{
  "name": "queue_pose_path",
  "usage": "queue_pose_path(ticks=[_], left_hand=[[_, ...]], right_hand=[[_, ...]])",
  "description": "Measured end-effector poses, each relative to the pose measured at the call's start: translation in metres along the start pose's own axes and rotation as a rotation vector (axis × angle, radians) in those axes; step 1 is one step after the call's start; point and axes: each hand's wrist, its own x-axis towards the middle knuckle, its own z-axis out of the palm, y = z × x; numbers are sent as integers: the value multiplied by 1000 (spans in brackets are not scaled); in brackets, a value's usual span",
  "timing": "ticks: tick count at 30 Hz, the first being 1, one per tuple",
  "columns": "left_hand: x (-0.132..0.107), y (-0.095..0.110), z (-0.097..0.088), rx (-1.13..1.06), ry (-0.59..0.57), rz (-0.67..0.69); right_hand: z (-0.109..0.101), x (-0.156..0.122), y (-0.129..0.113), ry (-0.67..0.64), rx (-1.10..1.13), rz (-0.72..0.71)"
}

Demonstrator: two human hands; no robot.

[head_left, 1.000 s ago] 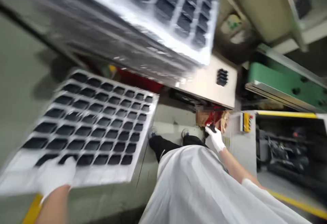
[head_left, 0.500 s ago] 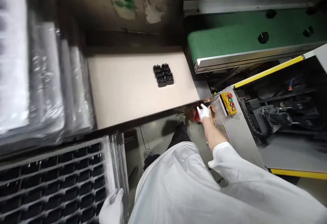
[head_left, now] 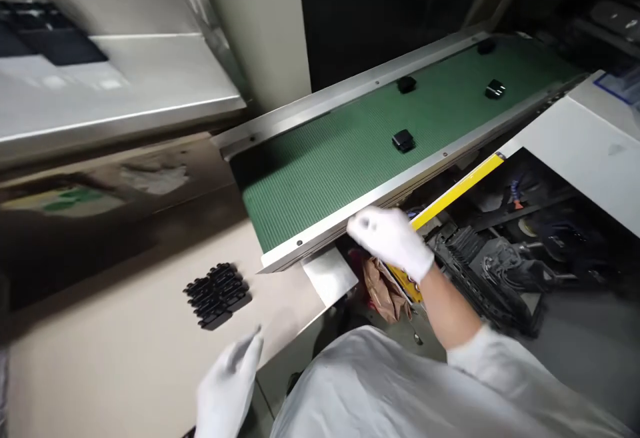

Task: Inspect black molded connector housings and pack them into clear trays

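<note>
White-gloved L hand (head_left: 227,381) sits low in frame at the edge of beige desk (head_left: 100,365): fingers spread, grip wide open, nothing in it. Nearest item is a tight cluster of black moulded parts (head_left: 217,296) lying flat on desk, just up from the fingertips, not touching them.

R hand (head_left: 390,241), also in white glove, is up near the steel side rail (head_left: 400,183) of the green conveyor belt (head_left: 320,171). Motion blur on it, so can't tell how far that grip is open; no object visible in it. Brown paper bag (head_left: 383,289) is right below it, w/ yellow control box (head_left: 406,285) partly hidden behind the R wrist.

Belt carries 4 separate black parts (head_left: 403,140), well apart, all toward far end, none near either hand. Loose white sheet (head_left: 330,277) lies on desk corner, just beside near end of belt. Yellow strip (head_left: 455,191) runs below the rail; black cable chain (head_left: 475,285) sits in machine bay to the right. White smock (head_left: 380,391) fills bottom of frame. Top left, white tray w/ black pockets (head_left: 50,45) sits on a metal-edged ledge, partly cut off by frame.
</note>
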Motion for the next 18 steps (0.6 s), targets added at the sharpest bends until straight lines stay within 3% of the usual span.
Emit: queue_pose_path(ticks=[3, 5, 7, 9, 11, 13, 16, 18], left_hand=[[40, 92, -4, -32, 31, 392], [56, 141, -2, -110, 2, 609], [66, 173, 2, -154, -52, 737], [76, 192, 5, -152, -106, 801], [89, 208, 5, -134, -145, 837], [106, 233, 7, -91, -165, 890], [137, 298, 32, 3, -158, 1027], [152, 354, 68, 79, -158, 1131]], right_hand=[[-31, 83, -10, 270, -196, 266], [-38, 135, -7, 312, -299, 425], [-35, 167, 0, 270, -354, 492], [-31, 174, 5, 231, -353, 489], [-31, 155, 7, 220, -305, 442], [-33, 109, 6, 278, -179, 338], [-20, -7, 0, 390, 172, 231], [11, -102, -7, 266, 468, 360]])
